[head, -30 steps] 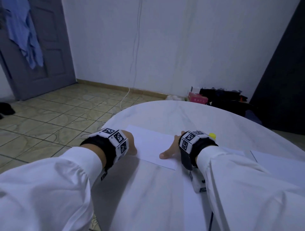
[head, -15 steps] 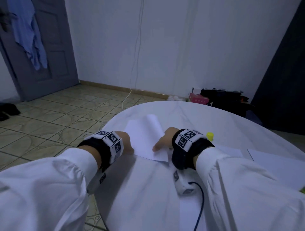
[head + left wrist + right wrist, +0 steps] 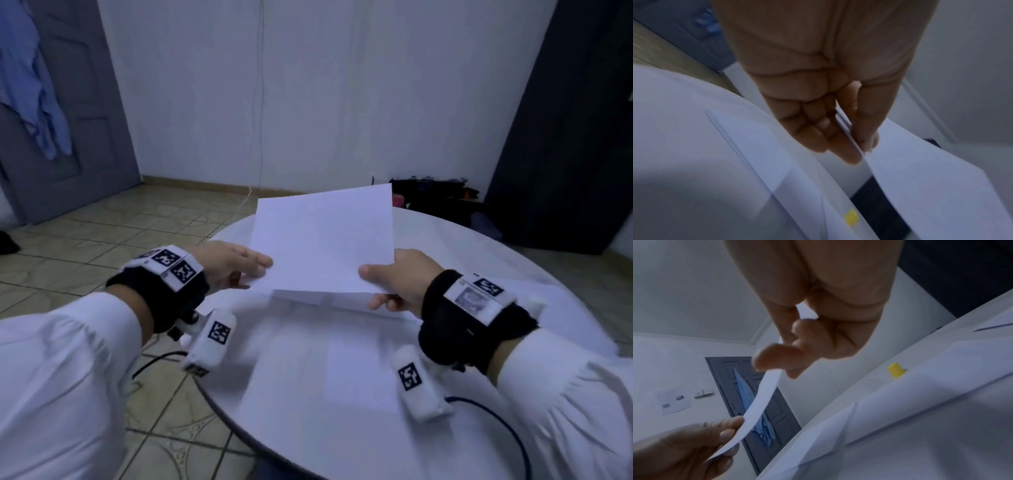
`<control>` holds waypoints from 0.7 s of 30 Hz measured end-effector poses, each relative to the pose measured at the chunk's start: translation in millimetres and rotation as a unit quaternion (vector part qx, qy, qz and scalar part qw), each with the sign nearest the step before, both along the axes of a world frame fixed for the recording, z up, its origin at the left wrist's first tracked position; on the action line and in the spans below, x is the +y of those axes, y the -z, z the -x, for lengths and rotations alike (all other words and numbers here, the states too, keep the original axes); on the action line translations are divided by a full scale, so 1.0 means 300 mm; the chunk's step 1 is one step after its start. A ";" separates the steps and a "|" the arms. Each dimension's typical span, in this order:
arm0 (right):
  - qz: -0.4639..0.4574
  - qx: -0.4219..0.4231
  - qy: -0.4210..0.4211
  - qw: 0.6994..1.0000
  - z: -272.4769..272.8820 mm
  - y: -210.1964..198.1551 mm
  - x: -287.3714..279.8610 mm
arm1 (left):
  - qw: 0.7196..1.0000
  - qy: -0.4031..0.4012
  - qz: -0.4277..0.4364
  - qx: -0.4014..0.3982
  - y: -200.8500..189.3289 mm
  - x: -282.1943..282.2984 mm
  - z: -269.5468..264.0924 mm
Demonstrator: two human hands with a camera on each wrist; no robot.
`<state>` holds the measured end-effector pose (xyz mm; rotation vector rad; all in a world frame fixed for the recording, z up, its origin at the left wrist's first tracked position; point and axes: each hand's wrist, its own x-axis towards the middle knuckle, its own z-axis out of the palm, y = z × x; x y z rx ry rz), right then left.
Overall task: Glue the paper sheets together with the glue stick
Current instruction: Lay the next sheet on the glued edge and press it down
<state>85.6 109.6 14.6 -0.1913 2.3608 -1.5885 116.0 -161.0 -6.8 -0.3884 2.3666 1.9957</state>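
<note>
Head view: left hand (image 3: 236, 265) and right hand (image 3: 399, 279) each pinch a lower corner of the paper sheet (image 3: 323, 240), raised above the table (image 3: 308, 394); yellow glue stick (image 3: 895, 369) stands beyond the right fingertips.

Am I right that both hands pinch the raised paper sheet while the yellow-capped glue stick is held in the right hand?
No. In the right wrist view the yellow-capped glue stick lies on the table, unheld. Left hand and right hand do pinch the raised paper sheet.
</note>
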 end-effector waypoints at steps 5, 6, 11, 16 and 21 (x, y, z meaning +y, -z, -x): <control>-0.076 -0.018 0.023 0.997 -0.066 0.056 0.258 | 0.988 0.110 0.110 -0.015 0.019 0.200 -0.038; -0.117 -0.016 0.026 0.993 -0.084 0.068 0.303 | 0.980 0.135 0.146 -0.025 0.030 0.237 -0.044; -0.298 -0.027 -0.002 0.954 -0.142 0.109 0.414 | 0.925 0.226 0.295 -0.073 0.096 0.354 -0.050; -0.426 -0.010 -0.051 0.903 -0.144 0.125 0.410 | 0.906 0.234 0.341 -0.096 0.119 0.410 -0.057; -0.475 -0.021 -0.077 0.876 -0.119 0.143 0.390 | 0.888 0.241 0.377 -0.108 0.134 0.424 -0.055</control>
